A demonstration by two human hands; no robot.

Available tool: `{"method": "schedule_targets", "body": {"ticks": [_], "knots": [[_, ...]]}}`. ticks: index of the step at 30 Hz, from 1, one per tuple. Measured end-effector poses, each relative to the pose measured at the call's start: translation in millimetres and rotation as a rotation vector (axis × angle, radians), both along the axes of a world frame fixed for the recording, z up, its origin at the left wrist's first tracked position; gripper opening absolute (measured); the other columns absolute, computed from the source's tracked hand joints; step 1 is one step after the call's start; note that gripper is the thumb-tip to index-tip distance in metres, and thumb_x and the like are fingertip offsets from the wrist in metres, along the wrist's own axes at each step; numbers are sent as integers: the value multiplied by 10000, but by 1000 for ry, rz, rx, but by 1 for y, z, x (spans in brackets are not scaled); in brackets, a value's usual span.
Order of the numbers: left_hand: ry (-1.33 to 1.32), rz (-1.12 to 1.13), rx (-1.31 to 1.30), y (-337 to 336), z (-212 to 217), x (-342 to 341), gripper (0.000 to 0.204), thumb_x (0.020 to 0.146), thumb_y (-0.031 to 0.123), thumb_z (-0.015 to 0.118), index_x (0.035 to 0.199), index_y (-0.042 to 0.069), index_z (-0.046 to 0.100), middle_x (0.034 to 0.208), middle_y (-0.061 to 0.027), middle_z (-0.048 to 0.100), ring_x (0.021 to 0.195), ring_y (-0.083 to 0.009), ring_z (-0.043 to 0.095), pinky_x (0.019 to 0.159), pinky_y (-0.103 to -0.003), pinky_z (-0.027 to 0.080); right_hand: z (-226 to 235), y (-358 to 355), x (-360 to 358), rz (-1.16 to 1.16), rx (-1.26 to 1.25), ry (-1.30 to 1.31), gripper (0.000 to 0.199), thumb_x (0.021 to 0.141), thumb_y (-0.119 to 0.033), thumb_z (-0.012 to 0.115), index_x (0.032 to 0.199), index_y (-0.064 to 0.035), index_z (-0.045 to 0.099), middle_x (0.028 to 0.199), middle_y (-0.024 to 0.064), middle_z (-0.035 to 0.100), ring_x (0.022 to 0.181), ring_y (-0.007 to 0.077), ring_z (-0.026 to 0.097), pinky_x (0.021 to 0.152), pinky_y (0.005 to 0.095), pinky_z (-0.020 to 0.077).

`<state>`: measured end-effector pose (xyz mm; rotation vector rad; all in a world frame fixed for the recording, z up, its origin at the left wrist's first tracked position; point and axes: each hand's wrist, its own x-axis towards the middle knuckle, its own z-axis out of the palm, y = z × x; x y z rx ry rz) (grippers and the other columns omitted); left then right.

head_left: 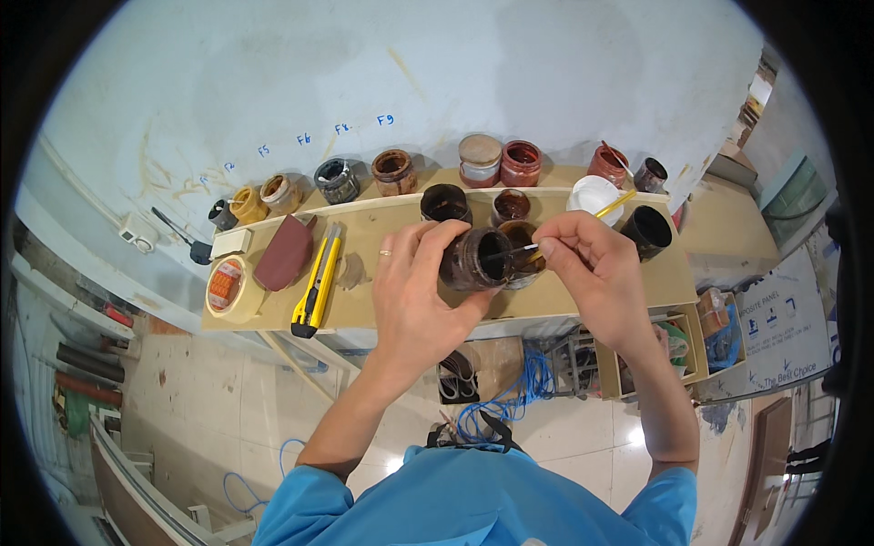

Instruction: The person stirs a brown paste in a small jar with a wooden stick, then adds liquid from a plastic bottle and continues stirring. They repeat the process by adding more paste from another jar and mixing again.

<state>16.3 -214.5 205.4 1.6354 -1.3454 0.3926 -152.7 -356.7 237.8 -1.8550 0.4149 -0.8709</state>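
My left hand (423,291) is wrapped round a dark-stained jar (466,261), tilted with its mouth toward my right hand. In my right hand (592,268), finger and thumb pinch a thin paintbrush (521,248) whose dark tip reaches into the jar's mouth. A yellow handle (616,203) shows beyond the right hand and appears to belong to this brush. Behind the held jar stand a dark open jar (445,202) and a smaller brown-stained jar (511,207). Another brown jar (522,273) is partly covered by the brush and right hand. Next to the right hand are a white bowl (594,193) and a black cup (647,231).
On the bench (364,214) lie a yellow utility knife (317,282), a maroon pad (285,253) and a tape roll (233,288). Several paint jars line the wall, including a red one (521,164). Blue hose (510,400) coils on the floor below.
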Motion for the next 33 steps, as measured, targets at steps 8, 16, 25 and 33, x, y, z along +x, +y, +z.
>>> {"method": "schedule_targets", "body": {"ticks": [8, 16, 25, 33], "knots": [[67, 15, 31, -1, -1, 0, 637, 682, 106, 938, 1256, 37, 670, 1167, -120, 701, 1092, -322, 628, 954, -434, 513, 8, -6, -12, -70, 45, 18, 113, 1072, -64, 654, 1119, 28, 699, 891, -30, 658, 800, 22, 546, 710, 208, 463], [58, 31, 25, 1, -8, 5, 629, 686, 114, 939, 1250, 29, 675, 1157, -114, 706, 1065, -299, 626, 931, -421, 520, 6, -15, -20, -214, -192, -75, 92, 1048, -18, 673, 1129, 15, 702, 921, -6, 665, 787, 38, 558, 685, 226, 459], [70, 39, 62, 7, -12, 9, 616, 688, 126, 932, 1241, 32, 677, 1161, -111, 693, 1082, -305, 610, 937, -412, 501, 6, -16, -21, -216, -729, 42, 133, 979, 22, 688, 1103, -27, 685, 873, 129, 636, 712, 329, 665, 623, 380, 521], [68, 29, 56, 5, -13, 8, 619, 683, 99, 928, 1243, 37, 671, 1181, -115, 692, 1108, -318, 615, 968, -442, 494, 4, -19, -20, -218, -864, 61, 181, 958, 17, 691, 1129, -46, 690, 929, 115, 645, 738, 349, 682, 632, 417, 552]]}}
